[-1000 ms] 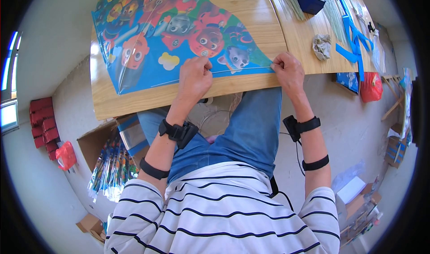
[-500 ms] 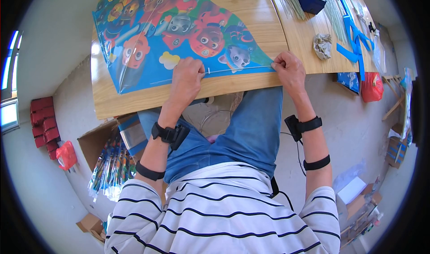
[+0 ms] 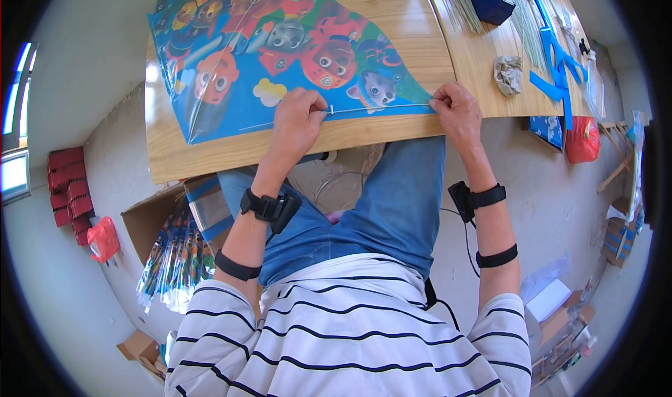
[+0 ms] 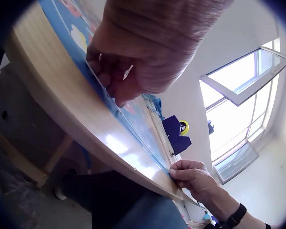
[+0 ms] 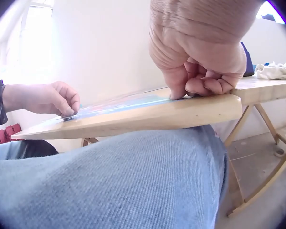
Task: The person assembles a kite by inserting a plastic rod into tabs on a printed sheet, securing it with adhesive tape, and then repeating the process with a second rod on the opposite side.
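Observation:
A glossy blue sheet (image 3: 231, 114) printed with cartoon puppies lies on the wooden table, its near edge towards the person. Along that edge runs a thin white rod (image 3: 381, 107) with a small white fitting (image 3: 331, 109) on it. My left hand (image 3: 295, 121) pinches the rod just left of this fitting, fingers curled, as the left wrist view also shows. At the sheet's right corner, my right hand (image 3: 458, 114) pinches the tip with thumb and forefinger. In the right wrist view, the right hand (image 5: 200, 57) has its fingertips low against the tabletop, which hide the pinched tip.
Crumpled white cloth (image 3: 507, 75), blue strips (image 3: 553, 82), a dark blue tape dispenser (image 3: 490, 5) and bundled thin rods (image 3: 458, 5) occupy the table's right part. Below left, a cardboard box (image 3: 147, 222) holds several wrapped printed packs. The wooden table edge (image 3: 245, 153) runs above the person's knees.
My left hand slid left along the sheet's edge, uncovering the small white fitting, then came slightly back towards it. The right hand stays at the corner.

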A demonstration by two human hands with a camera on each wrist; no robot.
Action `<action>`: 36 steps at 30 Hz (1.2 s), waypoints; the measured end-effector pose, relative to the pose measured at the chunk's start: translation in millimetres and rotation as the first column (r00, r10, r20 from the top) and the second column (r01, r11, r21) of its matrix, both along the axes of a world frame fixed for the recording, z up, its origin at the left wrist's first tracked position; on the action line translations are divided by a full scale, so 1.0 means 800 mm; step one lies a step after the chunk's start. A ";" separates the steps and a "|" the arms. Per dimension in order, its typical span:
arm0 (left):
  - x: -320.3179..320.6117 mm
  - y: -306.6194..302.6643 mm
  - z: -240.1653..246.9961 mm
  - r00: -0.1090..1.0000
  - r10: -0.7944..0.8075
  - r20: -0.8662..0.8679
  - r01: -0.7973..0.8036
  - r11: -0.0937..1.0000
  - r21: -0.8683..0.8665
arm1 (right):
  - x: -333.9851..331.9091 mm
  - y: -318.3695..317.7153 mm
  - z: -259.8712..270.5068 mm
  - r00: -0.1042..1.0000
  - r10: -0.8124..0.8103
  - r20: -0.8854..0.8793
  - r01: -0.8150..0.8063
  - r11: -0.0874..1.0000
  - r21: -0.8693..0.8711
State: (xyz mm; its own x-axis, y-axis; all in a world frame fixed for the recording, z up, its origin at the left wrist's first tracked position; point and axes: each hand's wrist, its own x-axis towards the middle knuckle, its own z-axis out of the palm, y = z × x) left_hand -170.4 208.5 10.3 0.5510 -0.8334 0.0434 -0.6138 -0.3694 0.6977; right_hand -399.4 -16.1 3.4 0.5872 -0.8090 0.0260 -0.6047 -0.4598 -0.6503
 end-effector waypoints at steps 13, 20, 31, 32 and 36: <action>-0.019 -0.030 -0.003 0.990 0.080 0.117 -0.082 0.997 0.008 | 0.000 0.004 0.001 1.000 0.004 -0.012 -0.004 1.000 -0.026; -0.015 -0.026 -0.010 0.993 0.083 0.089 -0.082 0.996 -0.015 | 0.001 0.002 -0.003 0.999 -0.012 -0.037 0.011 0.999 -0.037; -0.005 -0.010 -0.007 0.996 0.069 0.058 -0.066 0.997 -0.045 | 0.000 0.000 -0.006 1.000 -0.012 -0.020 0.011 1.000 -0.025; -0.005 -0.005 -0.005 0.993 0.065 0.103 -0.062 0.998 -0.031 | -0.001 0.000 -0.006 1.000 -0.009 -0.018 0.008 1.000 -0.019; -0.012 0.002 -0.005 0.993 0.048 0.106 -0.039 0.996 -0.080 | 0.001 0.001 -0.003 1.000 -0.017 -0.017 0.017 1.000 0.007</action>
